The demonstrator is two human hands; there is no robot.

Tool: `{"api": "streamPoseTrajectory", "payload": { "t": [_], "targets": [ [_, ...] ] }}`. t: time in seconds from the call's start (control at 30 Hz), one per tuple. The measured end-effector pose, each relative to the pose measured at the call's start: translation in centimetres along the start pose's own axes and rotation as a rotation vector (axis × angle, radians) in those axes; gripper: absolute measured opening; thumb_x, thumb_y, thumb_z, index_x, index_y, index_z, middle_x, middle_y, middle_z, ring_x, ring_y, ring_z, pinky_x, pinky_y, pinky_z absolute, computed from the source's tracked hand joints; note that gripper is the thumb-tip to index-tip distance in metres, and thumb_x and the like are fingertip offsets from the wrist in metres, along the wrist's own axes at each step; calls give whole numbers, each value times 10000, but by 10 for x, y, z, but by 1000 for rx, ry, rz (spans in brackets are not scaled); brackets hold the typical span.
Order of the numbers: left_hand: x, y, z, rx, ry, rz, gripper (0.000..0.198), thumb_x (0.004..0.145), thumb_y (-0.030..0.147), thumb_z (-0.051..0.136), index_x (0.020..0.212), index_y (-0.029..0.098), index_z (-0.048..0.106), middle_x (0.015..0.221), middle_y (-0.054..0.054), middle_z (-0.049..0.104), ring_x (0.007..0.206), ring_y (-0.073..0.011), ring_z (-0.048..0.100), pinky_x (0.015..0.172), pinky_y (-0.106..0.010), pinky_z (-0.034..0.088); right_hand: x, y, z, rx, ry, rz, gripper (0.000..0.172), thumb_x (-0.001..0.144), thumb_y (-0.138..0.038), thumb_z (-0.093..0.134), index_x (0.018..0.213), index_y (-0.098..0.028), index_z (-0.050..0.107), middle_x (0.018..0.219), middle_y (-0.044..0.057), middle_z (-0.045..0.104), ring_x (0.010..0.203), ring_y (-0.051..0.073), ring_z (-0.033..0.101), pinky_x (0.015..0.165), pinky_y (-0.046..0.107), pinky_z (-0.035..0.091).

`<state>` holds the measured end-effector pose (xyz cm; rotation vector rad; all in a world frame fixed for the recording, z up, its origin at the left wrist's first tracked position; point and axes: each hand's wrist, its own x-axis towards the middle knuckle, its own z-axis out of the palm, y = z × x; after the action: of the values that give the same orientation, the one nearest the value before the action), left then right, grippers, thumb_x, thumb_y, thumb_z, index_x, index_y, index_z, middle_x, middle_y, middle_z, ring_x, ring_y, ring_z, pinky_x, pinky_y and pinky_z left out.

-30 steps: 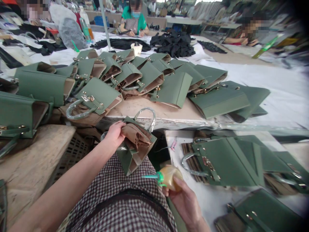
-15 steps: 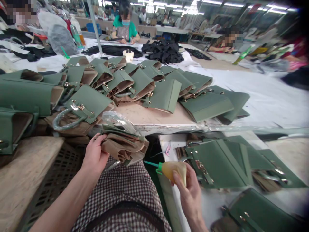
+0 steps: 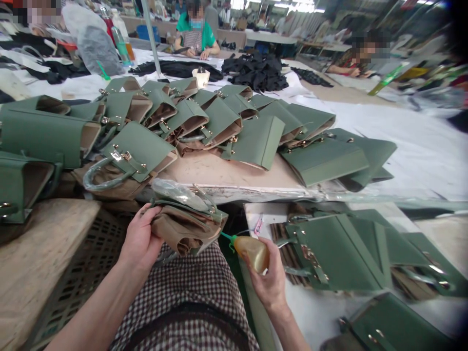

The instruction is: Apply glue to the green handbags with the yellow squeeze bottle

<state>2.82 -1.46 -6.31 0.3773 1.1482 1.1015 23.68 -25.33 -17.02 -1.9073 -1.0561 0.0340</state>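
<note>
My left hand (image 3: 143, 239) grips the left end of a green handbag (image 3: 190, 222) above my lap. Its brown lining is turned out, and clear plastic film wraps its handle. In my right hand (image 3: 268, 278) is a squeeze bottle (image 3: 255, 252) of yellowish liquid with a green cap and a thin nozzle. The nozzle points left and its tip reaches the bag's right edge; whether it touches is unclear. Just beyond the held bag, another green handbag (image 3: 141, 148) lies on the table with its wrapped handle toward me.
Many green bags crowd the worktable (image 3: 204, 170) in front. More flat green bags (image 3: 340, 248) lie on a white surface at right, near a pink clip-like item (image 3: 258, 224). A plastic crate (image 3: 80, 273) stands at left. A co-worker in green (image 3: 197, 36) sits across the table.
My right hand has brought the bottle left and slightly up, so its nozzle now meets the bag's edge in view. My left hand keeps its hold on the bag. The camera view has shifted slightly.
</note>
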Motion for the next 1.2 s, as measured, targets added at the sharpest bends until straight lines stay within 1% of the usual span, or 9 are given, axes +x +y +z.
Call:
{"api": "streamPoseTrajectory", "payload": {
  "t": [0.1,0.23,0.33,0.43,0.67,0.83,0.93,1.1,1.2],
  "targets": [
    [-1,1,-4,13,2,-2,237,788,-2,667,902,203,634,807,17,733,647,-127,690,576,-213,595,-4,-2,4,15,104,48,552,931,-502,773,1338,-205,548,1197,143,639,1069,364,643,907,520,540],
    [-3,2,-8,41,6,-17,259,778,3,686,941,200,654,820,19,727,645,-126,684,558,-201,580,-8,-10,6,124,192,249,569,912,-561,772,1298,-197,565,1208,142,627,1078,365,630,927,544,533],
    [-4,3,-12,41,21,-24,291,750,-6,693,952,202,661,825,22,722,658,-132,689,546,-194,570,-7,-15,5,179,149,343,541,950,-573,725,1299,-190,570,1144,125,640,933,318,667,725,435,607],
    [-2,1,-18,36,6,-31,250,734,17,714,899,199,662,809,25,722,653,-134,690,549,-197,575,-4,-15,3,205,119,401,546,936,-577,743,1290,-191,588,1099,111,651,825,284,666,546,334,579],
    [-1,0,-23,32,-20,-89,187,741,42,714,851,192,694,851,-12,771,701,-174,730,615,-248,624,4,-9,-2,173,174,300,610,882,-583,783,1306,-193,583,1200,129,626,1035,349,635,878,493,546],
    [-1,0,-23,31,-15,-93,188,739,37,728,841,193,707,802,0,757,685,-168,727,593,-226,613,17,-9,-2,26,178,65,560,918,-540,774,1318,-201,577,1189,132,644,1017,342,653,868,484,543],
    [-1,-2,-25,27,-40,-71,184,752,26,715,861,175,722,842,-19,771,698,-159,727,618,-219,619,24,-12,-2,-27,148,11,522,936,-548,754,1293,-205,590,1162,123,665,1002,330,666,867,466,560],
    [-2,-3,-24,18,-40,-57,185,784,11,688,894,152,738,856,-29,777,711,-150,735,644,-211,627,24,-16,1,80,93,236,561,841,-608,801,1196,-201,648,1135,121,681,1022,355,656,923,513,547],
    [-5,-2,-21,25,-30,-75,220,820,39,679,992,152,758,925,-44,801,801,-183,769,736,-254,656,19,-15,0,144,116,386,626,835,-643,787,1230,-183,632,1144,133,666,956,350,661,799,488,589]
  ]
}}
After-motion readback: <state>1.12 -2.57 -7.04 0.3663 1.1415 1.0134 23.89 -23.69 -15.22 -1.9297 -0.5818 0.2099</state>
